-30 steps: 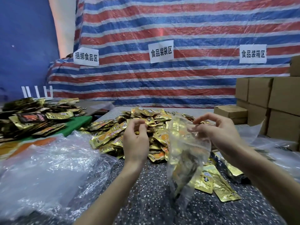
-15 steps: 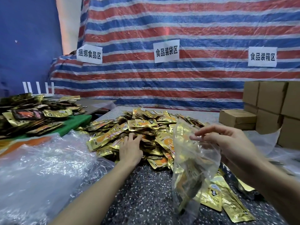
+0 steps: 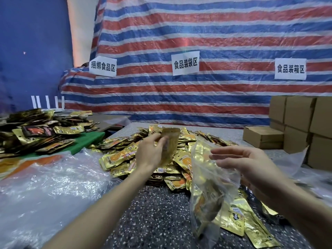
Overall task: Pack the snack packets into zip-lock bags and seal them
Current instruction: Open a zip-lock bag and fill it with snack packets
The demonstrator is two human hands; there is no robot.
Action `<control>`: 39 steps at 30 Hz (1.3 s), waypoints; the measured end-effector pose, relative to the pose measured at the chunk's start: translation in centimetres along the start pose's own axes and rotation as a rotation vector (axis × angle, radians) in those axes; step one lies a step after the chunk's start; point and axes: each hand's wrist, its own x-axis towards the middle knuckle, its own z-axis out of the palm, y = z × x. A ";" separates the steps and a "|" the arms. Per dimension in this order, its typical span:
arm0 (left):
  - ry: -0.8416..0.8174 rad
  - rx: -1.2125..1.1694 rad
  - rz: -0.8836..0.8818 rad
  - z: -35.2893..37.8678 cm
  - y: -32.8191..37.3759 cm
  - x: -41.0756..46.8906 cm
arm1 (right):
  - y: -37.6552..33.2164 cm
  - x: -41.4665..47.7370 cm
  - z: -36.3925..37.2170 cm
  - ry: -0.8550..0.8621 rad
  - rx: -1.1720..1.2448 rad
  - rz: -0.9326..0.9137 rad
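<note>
A heap of gold snack packets (image 3: 143, 151) covers the middle of the speckled table (image 3: 154, 216). My left hand (image 3: 150, 154) is raised over the heap and shut on one gold packet (image 3: 169, 144), held upright and blurred. My right hand (image 3: 251, 164) holds the rim of a clear zip-lock bag (image 3: 209, 187) by the thumb side, fingers spread. The bag hangs with its mouth open and has several gold packets in its lower part. The packet in my left hand is left of the bag's mouth and apart from it.
Crumpled clear plastic sheeting (image 3: 45, 191) lies at the left front. A second heap of darker packets (image 3: 39, 133) sits on a green board at the left. Cardboard boxes (image 3: 298, 130) stack up at the right. Loose gold packets (image 3: 248, 229) lie under the bag. A striped tarp (image 3: 206, 42) hangs behind.
My left hand went down to the heap, took one gold packet and lifted it. My right hand kept hold of the bag and opened its fingers wider.
</note>
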 end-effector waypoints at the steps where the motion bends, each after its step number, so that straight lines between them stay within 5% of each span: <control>1: 0.008 -0.103 -0.009 -0.9 1.4 0.0 | -0.1 -0.2 0.2 -0.009 -0.012 -0.001; 7: -0.003 -0.604 -0.098 -6.4 9.4 -1.0 | -1.0 -1.3 2.0 0.023 -0.129 -0.016; 12: -0.037 -0.670 -0.041 -8.9 13.1 -2.9 | -1.5 -1.9 3.1 0.055 -0.202 -0.041; 18: -0.085 -0.475 -0.028 -7.7 13.3 -5.4 | -2.7 -2.6 4.3 0.065 -0.257 -0.077; 25: 0.050 0.316 0.277 -5.7 12.8 -7.6 | -3.4 -2.4 3.7 0.015 -0.227 -0.077; 30: 0.167 0.389 0.591 -6.1 13.3 -7.4 | -3.5 -2.3 3.3 0.001 -0.241 -0.045; 39: 0.234 0.416 0.528 -5.9 14.1 -7.3 | -3.7 -2.8 3.5 -0.043 -0.313 -0.025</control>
